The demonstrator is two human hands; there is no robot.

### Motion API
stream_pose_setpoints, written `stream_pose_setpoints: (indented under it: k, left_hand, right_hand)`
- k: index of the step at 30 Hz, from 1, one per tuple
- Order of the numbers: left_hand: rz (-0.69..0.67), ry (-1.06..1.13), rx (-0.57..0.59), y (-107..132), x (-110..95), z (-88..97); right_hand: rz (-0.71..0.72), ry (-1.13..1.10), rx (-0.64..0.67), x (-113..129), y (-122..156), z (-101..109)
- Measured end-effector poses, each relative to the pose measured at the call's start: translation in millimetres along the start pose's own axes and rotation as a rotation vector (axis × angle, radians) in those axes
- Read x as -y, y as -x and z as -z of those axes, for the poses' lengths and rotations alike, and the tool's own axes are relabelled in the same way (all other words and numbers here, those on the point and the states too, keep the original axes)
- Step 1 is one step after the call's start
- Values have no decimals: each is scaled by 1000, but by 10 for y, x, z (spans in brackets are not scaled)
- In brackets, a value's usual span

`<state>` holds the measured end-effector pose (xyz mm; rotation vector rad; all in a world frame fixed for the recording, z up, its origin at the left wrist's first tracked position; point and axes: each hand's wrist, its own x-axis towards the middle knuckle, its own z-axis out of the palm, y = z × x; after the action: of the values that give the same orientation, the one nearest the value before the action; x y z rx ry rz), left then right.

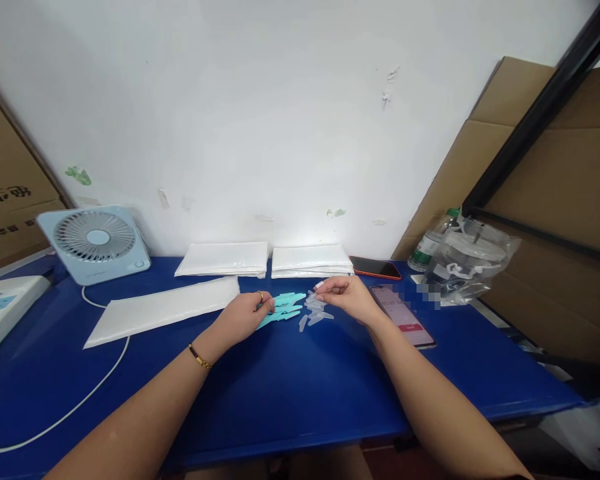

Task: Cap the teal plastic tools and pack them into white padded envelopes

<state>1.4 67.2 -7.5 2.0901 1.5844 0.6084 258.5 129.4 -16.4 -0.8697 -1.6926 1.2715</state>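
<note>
My left hand (pixel 247 313), with a ring and a bracelet, is closed at the near end of a pile of slim turquoise plastic pieces (pixel 289 305). Its thumb and index finger pinch one of them, partly hidden by the fingers. To the right, my right hand (pixel 347 297) holds a small whitish translucent plastic sleeve (pixel 320 285) between thumb and fingertips. Below those fingertips, several more translucent sleeves (pixel 316 309) lie loose on the blue table (pixel 300 393), beside the turquoise pieces.
Two stacks of white padded packets (pixel 223 259) stand against the wall, and a single packet (pixel 165 310) lies left. A pale blue fan (pixel 97 243) and its white cable (pixel 100 383) are at left. Right are two phones (pixel 405 317), a bottle (pixel 427 247) and a bagged cup (pixel 467 260).
</note>
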Motion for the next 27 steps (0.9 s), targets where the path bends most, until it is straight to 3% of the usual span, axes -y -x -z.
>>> stream_pose_setpoints:
  k: [9, 13, 17, 19, 22, 27]
  left_hand:
    - [-51, -77, 16, 16, -56, -42]
    - [-97, -109, 46, 63, -127, -73]
    - [-147, -106, 183, 136, -181, -20]
    - [-148, -169, 203, 150, -175, 15]
    - [-121, -320, 103, 128, -112, 31]
    - [-125, -455, 52, 64, 13, -22]
  right_hand:
    - [-49, -26, 24, -59, -18, -125]
    - [-99, -5, 96, -27, 17, -212]
    - [-131, 141, 256, 42, 112, -241]
    - [-92, 286, 354, 84, 164, -254]
    - [46, 499, 441, 132, 200, -273]
    - [258, 833, 337, 99, 123, -255]
